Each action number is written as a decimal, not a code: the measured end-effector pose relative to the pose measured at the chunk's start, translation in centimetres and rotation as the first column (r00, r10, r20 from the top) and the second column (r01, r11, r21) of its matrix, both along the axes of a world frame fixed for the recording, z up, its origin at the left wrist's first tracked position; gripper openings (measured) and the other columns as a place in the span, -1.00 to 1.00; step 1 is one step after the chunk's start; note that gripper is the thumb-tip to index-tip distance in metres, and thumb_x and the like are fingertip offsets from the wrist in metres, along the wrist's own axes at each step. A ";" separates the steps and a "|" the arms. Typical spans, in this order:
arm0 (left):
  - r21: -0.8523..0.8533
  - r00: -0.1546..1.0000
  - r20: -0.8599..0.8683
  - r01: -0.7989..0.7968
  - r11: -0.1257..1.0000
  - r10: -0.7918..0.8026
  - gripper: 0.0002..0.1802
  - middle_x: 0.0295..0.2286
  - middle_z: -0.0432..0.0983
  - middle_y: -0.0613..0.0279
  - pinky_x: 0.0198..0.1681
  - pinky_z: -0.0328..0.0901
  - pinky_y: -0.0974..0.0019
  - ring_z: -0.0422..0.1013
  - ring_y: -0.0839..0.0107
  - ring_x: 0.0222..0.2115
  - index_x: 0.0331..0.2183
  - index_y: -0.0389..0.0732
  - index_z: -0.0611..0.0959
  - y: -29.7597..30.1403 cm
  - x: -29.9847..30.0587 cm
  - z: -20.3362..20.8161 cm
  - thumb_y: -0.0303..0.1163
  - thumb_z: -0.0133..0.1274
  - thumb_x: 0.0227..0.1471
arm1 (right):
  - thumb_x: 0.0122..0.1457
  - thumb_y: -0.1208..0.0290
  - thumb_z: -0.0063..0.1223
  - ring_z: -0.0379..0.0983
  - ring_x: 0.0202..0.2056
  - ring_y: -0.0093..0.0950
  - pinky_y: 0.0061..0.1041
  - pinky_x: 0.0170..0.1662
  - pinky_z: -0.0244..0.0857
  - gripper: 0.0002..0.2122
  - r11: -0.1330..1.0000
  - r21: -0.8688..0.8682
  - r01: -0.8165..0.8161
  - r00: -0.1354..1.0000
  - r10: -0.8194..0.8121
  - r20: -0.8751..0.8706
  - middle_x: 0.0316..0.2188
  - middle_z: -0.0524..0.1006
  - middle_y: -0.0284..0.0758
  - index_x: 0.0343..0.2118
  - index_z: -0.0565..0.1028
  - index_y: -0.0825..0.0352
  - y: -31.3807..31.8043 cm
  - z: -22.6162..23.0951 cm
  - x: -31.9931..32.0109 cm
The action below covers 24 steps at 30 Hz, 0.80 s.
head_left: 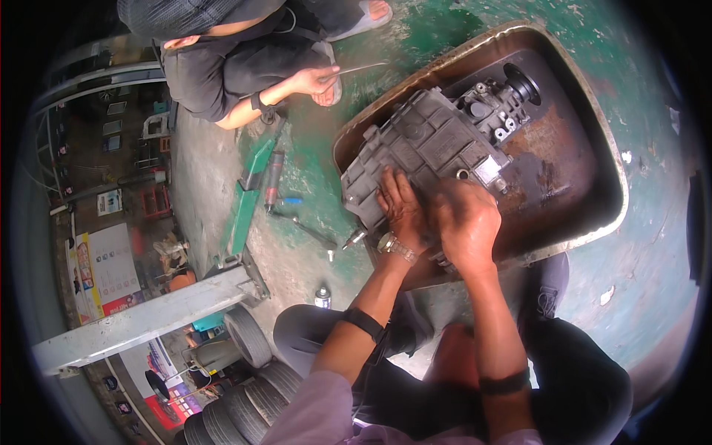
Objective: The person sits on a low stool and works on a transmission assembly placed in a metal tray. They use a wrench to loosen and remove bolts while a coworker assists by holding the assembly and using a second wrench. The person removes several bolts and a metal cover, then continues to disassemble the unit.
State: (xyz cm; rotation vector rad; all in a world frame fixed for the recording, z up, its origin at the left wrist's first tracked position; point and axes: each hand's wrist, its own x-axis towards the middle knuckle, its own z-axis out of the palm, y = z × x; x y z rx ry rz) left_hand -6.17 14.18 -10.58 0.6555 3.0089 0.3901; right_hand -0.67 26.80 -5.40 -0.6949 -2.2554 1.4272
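Note:
A grey cast-metal gearbox [423, 137] lies tilted in a rusty, oil-stained metal tray [621, 174]. My left hand [404, 208], with a metal-band watch at the wrist, lies on the near side of the casing, fingers stretched out over it. Close beside it, my right hand [469, 222] is curled over the near edge of the casing, somewhat blurred. Its fingers are bent inward, and whatever they grip is hidden beneath them. At the casing's far right end sits a smaller housing [489, 111] with a black round flange [522, 84].
A person [215, 81] squats at the far left holding a thin metal rod [363, 67]. On the floor left of the tray are a green steel lift arm [248, 196], a red-and-grey air tool [274, 180], a ratchet [311, 233] and a small bottle [322, 297]. Tyres [248, 337] stand lower left.

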 end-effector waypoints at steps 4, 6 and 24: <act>-0.034 0.999 0.024 -0.042 0.999 0.042 -0.09 0.14 -0.15 -0.23 0.15 -0.22 -0.19 -0.15 -0.10 0.18 0.10 -0.40 0.01 -0.3 0.0 -0.6 -0.11 0.06 -0.12 | -0.07 0.49 0.09 0.45 -0.28 -0.18 -0.33 -0.16 0.29 -0.85 1.000 0.013 -0.008 1.000 0.008 0.015 -0.39 0.54 -0.17 -0.39 0.53 0.35 -0.1 0.0 0.0; -0.011 1.000 -0.011 -0.025 1.000 0.025 -0.11 0.14 -0.13 -0.24 0.15 -0.21 -0.19 -0.13 -0.10 0.17 0.10 -0.39 0.01 -0.5 0.1 -0.8 -0.15 0.07 -0.12 | -0.06 0.48 0.08 0.45 -0.28 -0.18 -0.34 -0.16 0.29 -0.85 1.000 0.016 -0.012 1.000 0.012 0.012 -0.38 0.54 -0.17 -0.38 0.52 0.35 -0.1 0.0 0.0; 0.113 0.994 -0.099 -0.030 0.993 0.041 -0.07 0.08 -0.08 -0.31 0.12 -0.18 -0.17 -0.07 -0.17 0.12 0.02 -0.36 0.10 -0.7 -0.2 -2.0 0.00 0.17 -0.20 | -0.03 0.55 0.05 0.48 -0.27 -0.24 -0.38 -0.15 0.30 -0.81 0.999 -0.001 -0.037 0.999 0.037 0.018 -0.35 0.54 -0.16 -0.31 0.51 0.42 -0.4 -0.3 -0.1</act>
